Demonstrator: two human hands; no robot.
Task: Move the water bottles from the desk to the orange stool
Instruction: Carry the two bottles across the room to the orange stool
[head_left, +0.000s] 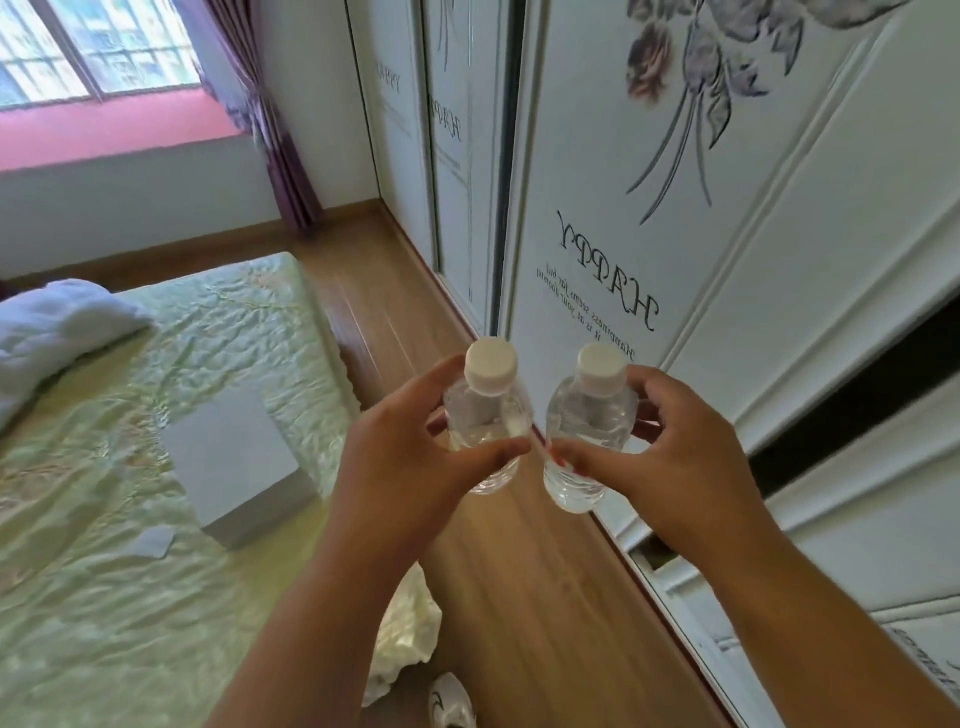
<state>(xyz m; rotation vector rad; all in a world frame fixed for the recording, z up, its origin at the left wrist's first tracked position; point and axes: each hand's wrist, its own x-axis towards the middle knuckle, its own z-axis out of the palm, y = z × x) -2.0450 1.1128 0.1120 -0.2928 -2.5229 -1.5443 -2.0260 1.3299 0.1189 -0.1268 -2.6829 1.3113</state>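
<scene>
I hold two small clear water bottles with white caps upright in front of me, above the wooden floor. My left hand (410, 467) grips the left bottle (485, 410) around its body. My right hand (670, 467) grips the right bottle (589, 415) the same way. The two bottles hang side by side, a small gap apart. Neither a desk nor an orange stool is in view.
A bed (104, 467) with a pale green cover fills the left, with a white box (236, 462), a small card and a white pillow on it. A white wardrobe (727, 234) with sliding doors runs along the right. A strip of wooden floor (519, 597) lies between them.
</scene>
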